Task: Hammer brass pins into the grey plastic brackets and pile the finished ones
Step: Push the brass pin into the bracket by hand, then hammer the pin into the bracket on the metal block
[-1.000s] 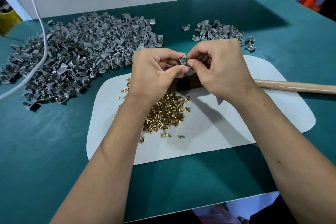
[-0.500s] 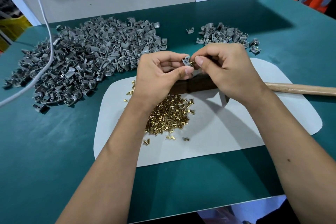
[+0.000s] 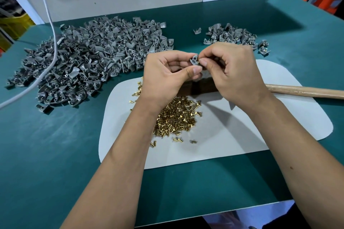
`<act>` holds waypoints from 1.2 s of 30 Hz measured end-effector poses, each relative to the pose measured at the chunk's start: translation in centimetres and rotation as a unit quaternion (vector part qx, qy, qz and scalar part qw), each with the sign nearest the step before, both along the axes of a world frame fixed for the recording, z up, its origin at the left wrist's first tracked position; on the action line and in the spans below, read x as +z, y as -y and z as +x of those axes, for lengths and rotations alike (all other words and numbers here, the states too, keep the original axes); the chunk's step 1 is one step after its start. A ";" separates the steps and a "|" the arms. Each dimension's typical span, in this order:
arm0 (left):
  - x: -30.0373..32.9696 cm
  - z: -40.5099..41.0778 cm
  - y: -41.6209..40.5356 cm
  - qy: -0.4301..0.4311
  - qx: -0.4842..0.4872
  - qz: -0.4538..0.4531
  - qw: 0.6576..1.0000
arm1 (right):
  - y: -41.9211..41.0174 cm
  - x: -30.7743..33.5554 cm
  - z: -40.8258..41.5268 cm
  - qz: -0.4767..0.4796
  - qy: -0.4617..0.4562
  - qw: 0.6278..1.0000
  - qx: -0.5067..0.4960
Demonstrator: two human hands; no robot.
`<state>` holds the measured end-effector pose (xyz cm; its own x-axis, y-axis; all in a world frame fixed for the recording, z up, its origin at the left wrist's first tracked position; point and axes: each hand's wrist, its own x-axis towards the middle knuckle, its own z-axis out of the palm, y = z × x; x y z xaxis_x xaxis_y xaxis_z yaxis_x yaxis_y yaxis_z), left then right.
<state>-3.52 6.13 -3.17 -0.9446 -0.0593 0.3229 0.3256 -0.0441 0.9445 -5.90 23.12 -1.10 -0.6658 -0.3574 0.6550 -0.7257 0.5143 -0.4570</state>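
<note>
My left hand (image 3: 168, 78) and right hand (image 3: 229, 72) are up together w/ fingertips nearly meeting, just above the 12 o'clock edge of the white mat (image 3: 260, 128). Left thumb and fingers pinch one grey bracket (image 3: 194, 60), held upright btwn the two hands, its hole facing me. Right thumb and forefinger pinch a brass pin (image 3: 198, 62) pressed against the bracket's right side; only a small glint of brass shows, so can't tell how far in it sits. Both hands curled, each clamped on its own piece.

Loose brass pins (image 3: 176, 119) lie heaped on the mat at abt 6 o'clock from my hands, partly under my left wrist, w/ a few strays at the heap's near edge and some along its 10 o'clock side. Hammer handle (image 3: 305, 91), wood, lies across the mat's 3 o'clock side and runs off the frame's right edge; the dark hammer head (image 3: 197, 87) sits right below my hands, mostly hidden.

Big pile of grey brackets (image 3: 96, 57) spreads over the teal table (image 3: 46, 154) at 10 o'clock. Smaller pile of brackets (image 3: 230, 35) at 1 o'clock, brass visible on a few, w/ a couple of loose ones beside it. White cable (image 3: 53, 29) drops from the top and curves over the big pile toward 9 o'clock.
</note>
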 end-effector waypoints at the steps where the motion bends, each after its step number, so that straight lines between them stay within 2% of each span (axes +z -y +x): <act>1: 0.0 0.0 0.0 -0.001 0.004 -0.003 1.000 | 0.0 0.0 0.0 0.001 -0.004 1.000 -0.003; 13: 0.1 0.1 -0.3 -0.018 0.068 -0.113 0.991 | 0.3 -0.3 0.0 0.034 -0.023 0.999 -0.015; 21: -0.5 -0.4 -0.7 -0.064 0.169 -0.305 0.935 | -0.7 0.6 -0.9 0.055 0.062 0.996 -0.040; 25: -0.7 -0.5 -0.3 -0.017 0.165 -0.303 0.939 | -2.8 1.7 -2.1 0.140 0.127 0.976 -0.106; 28: -0.7 -0.5 0.3 -0.001 0.152 -0.309 0.939 | -4.8 1.9 -2.3 0.260 0.215 0.927 -0.165; 31: -0.7 -0.5 0.6 0.004 0.150 -0.285 0.947 | -6.6 2.1 -2.0 0.353 0.281 0.877 -0.164; 36: -0.7 -0.6 0.3 0.026 0.131 -0.236 0.963 | -7.6 2.0 -1.2 0.349 0.298 0.879 -0.128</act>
